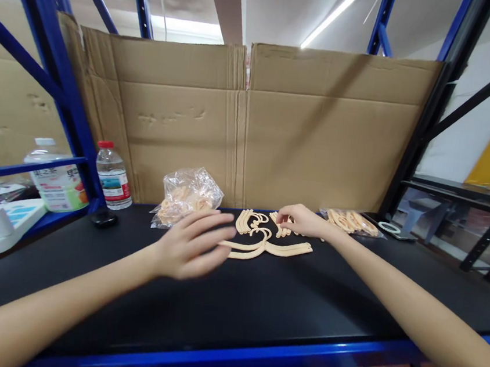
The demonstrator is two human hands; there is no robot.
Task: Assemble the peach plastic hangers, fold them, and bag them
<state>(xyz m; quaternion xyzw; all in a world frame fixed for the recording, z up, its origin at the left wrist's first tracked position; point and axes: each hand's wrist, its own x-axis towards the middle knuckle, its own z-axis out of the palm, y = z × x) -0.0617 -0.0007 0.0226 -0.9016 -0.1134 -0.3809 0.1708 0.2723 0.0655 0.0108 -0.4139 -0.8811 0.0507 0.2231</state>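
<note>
Pale wood-coloured curved strips lie on the black tabletop (259, 302) in front of me. My left hand (197, 244), blurred by motion, hovers with fingers stretched out and partly covers the left end of the long strips (288, 250). Beyond them are a stack of short strips (244, 222) and some thin curved pieces (261, 232). At the right-hand group of short strips (282, 232), my right hand (300, 219) reaches down with thumb and fingers pinched together at one strip. Its fingertips partly hide what is between them.
A clear plastic bag of pale pieces (188, 198) stands at the back left, and a flatter bag (350, 222) lies at the back right. A red-capped bottle (113, 176) and a black object (104, 219) are at left. Cardboard (329, 134) walls the back.
</note>
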